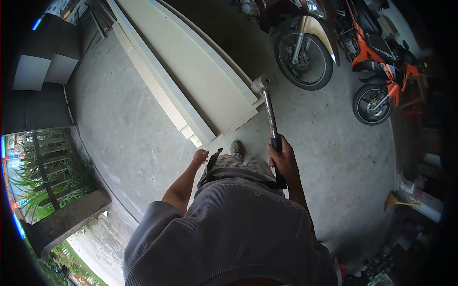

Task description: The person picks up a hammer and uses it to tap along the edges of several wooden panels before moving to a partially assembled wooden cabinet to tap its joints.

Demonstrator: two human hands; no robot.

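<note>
Concrete floor (334,167), garage-like space, slatted fence (45,167) with greenery to the left, brown-and-gold motorbike (305,52) and orange motorbike (381,71) ahead to the right. Long pale boards (191,57) lie stacked on the floor in front of the person, near ends toward the feet, one shoe (237,148) visible just short of them. Right hand (285,159) is wrapped round the black grip of a mallet (270,112); its shaft runs forward from the fist, tipped slightly left, pale round head at the far end. In view the head overlaps the right near corner of the boards; can't tell if it touches or hangs above. Boards' long axis runs away from the person, angling forward-left. Left hand (201,156) is empty as far as visible, fingers curled, close to the left near corner in view; can't tell if anything small is inside. Left hand looks nearer the board ends; right hand sits farther back, but mallet head bridges that gap. Dark strap (213,159) hangs beside the left hand.
</note>
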